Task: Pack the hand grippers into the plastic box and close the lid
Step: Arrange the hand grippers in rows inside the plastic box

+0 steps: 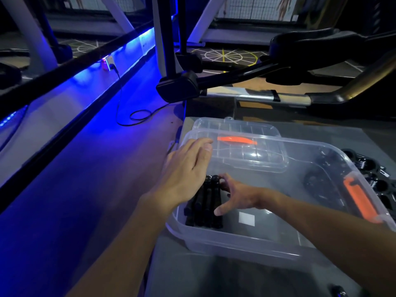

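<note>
Right hand (237,196) fingers (225,184) spread against hand grippers (203,204) in box (235,245); left hand (186,168) flat.

Gym or fitness studio, dimly lit. Shown by black tubular exercise-machine frame with padded end block (177,87) and chrome rail (257,97) just behind grey table top (192,275). Further back, white slanted steel uprights (27,33) and white-and-yellow wheel-shaped agility markings (230,55) on dark floor. Blue LED strip glow (147,35) along low white wall, black power cable (120,99) plugged in there. At right, heap of black spring hand grippers (364,166), training gear.
</note>
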The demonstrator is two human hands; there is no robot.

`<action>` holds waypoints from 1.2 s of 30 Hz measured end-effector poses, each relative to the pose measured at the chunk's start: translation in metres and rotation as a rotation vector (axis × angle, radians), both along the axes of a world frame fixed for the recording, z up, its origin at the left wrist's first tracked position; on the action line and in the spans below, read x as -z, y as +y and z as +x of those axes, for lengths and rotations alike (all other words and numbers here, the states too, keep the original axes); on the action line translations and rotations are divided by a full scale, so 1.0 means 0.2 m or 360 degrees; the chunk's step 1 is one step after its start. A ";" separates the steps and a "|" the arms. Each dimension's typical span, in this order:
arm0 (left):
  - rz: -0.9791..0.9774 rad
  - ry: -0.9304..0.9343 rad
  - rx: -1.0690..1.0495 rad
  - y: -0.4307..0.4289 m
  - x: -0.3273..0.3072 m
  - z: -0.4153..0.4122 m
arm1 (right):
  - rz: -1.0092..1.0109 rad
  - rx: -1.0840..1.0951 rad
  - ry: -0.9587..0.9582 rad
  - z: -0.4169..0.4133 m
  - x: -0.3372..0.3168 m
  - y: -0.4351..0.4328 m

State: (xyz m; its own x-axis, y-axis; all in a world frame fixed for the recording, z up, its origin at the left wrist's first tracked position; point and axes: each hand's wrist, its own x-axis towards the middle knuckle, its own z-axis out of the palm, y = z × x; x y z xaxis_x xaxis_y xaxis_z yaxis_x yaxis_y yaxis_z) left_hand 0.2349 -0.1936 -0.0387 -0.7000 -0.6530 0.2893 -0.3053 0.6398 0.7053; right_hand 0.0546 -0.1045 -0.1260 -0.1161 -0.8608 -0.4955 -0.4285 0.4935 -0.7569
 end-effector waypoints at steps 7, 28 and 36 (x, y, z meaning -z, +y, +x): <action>-0.0068 -0.0130 0.0015 0.01 -0.01 -0.01 | -0.0047 0.0076 0.0069 -0.05 -0.23 0.11; -0.0341 -0.0255 0.1189 1.09 -0.06 -0.64 | -0.0471 0.1584 0.0507 -0.32 -0.31 1.76; -0.0668 -0.0331 0.1135 1.14 0.01 -0.72 | -0.0120 0.1553 0.0649 -0.44 0.00 1.98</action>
State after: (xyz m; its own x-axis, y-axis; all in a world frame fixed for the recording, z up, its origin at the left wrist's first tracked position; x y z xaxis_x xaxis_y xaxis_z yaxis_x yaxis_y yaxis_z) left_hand 0.0914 0.0339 -0.0397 -0.9687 0.0965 0.2286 0.1725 0.9242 0.3407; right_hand -0.0330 0.2921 -0.1253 -0.9191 -0.3320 -0.2123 -0.1006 0.7184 -0.6883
